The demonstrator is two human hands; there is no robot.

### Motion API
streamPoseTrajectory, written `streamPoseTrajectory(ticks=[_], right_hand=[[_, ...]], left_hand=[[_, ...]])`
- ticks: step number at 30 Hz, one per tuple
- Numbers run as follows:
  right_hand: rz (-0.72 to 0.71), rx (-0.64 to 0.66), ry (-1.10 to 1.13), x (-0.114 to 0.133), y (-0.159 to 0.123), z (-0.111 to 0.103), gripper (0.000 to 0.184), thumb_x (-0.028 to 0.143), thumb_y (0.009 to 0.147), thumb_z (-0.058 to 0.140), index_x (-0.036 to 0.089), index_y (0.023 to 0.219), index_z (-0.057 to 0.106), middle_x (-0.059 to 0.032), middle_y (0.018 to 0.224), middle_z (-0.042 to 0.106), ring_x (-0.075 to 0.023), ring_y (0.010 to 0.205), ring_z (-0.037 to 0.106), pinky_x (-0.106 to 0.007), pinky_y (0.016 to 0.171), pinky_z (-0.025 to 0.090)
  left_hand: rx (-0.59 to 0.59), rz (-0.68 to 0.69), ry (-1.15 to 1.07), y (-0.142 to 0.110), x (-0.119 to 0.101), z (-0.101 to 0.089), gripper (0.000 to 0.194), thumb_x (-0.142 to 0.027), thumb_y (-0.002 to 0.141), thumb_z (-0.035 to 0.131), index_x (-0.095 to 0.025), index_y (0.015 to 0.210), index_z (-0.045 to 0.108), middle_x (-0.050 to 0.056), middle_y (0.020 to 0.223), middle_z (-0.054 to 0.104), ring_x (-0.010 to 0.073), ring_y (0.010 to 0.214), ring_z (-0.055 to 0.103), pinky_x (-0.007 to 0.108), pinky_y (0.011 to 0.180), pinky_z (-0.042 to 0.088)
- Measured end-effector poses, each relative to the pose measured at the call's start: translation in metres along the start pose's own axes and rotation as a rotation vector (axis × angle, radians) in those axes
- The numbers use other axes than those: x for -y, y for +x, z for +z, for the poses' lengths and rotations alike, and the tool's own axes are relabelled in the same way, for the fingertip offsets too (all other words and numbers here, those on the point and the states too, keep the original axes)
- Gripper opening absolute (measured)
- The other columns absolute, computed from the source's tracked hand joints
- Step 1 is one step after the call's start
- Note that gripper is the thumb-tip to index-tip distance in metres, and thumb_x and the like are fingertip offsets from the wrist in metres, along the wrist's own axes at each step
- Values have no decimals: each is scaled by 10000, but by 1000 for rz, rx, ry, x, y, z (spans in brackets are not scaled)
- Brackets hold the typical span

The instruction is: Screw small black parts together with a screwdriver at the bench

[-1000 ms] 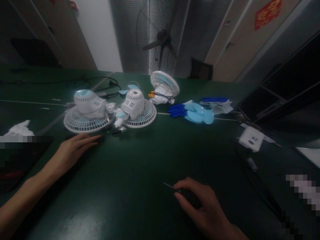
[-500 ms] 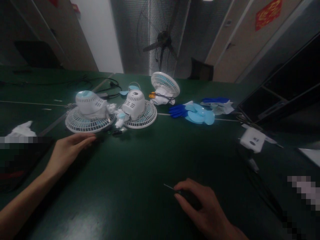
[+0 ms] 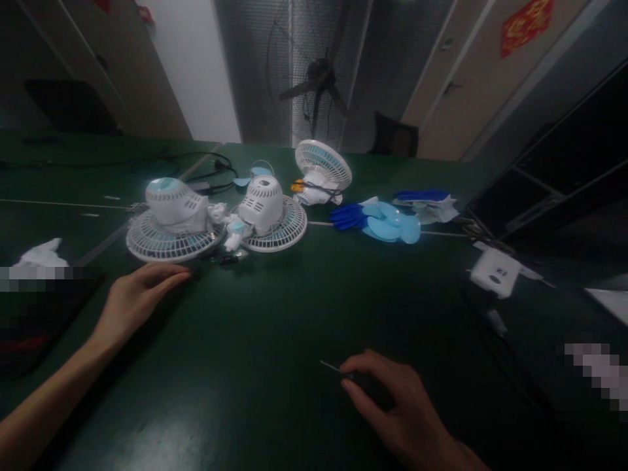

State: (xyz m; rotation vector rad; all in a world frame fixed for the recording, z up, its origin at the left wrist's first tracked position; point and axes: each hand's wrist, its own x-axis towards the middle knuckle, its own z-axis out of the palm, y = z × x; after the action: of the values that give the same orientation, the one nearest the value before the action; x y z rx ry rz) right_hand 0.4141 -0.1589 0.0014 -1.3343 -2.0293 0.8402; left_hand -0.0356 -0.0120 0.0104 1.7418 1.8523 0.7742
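Observation:
My right hand (image 3: 392, 399) is wrapped round a screwdriver (image 3: 373, 390), whose thin metal shaft points up and to the left above the green table. Over on the left, my left hand (image 3: 142, 291) rests on the table with its fingertips pinched together, just in front of a white fan (image 3: 177, 209) lying face down on its grille. Whatever the pinch may hold is too dark and small to make out. Beside that fan, a second white fan (image 3: 265, 204) also lies on its grille, with a small black piece (image 3: 229, 260) in front of it.
Farther back stands a third small fan (image 3: 321, 170), tilted. Light blue fan blades (image 3: 392, 224) lie by blue gloves (image 3: 347, 216). A white box-shaped device (image 3: 495, 271) with a dark cable sits at the right. Crumpled white paper (image 3: 43, 254) lies at the left edge.
My left hand has shifted very slightly right along the table, fingers still pinched. My right hand keeps its hold on the screwdriver, practically unmoved.

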Motion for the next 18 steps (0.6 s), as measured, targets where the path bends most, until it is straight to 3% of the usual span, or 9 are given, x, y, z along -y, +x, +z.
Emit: streamPoseTrajectory(ticks=[4,9,18], right_hand=[[-3,-22,-9,-1,-1,1,128,217,982,628,275,1088,671,1,930,746,-179,802,734,-285,718,551],[11,13,-15,-3,-1,2,112,230,999,616,276,1090,662,3,941,741,-179,817,731,-299,731,537],[13,32,3,1,0,-1,99,235,1006,608,263,1081,668,10,910,720,-155,766,704,-273,695,507]], left_hand=[[13,-4,5,0,4,-1,699,-751,809,660,-150,1159,736,97,1237,748,309,1136,685,409,1009,536],[44,92,-20,-1,5,-1,687,-729,830,663,-124,1151,723,110,1240,745,297,1158,672,385,1071,488],[235,-130,-49,15,-5,-12,582,-669,839,697,-131,1058,721,66,1122,776,297,1072,702,374,934,549]])
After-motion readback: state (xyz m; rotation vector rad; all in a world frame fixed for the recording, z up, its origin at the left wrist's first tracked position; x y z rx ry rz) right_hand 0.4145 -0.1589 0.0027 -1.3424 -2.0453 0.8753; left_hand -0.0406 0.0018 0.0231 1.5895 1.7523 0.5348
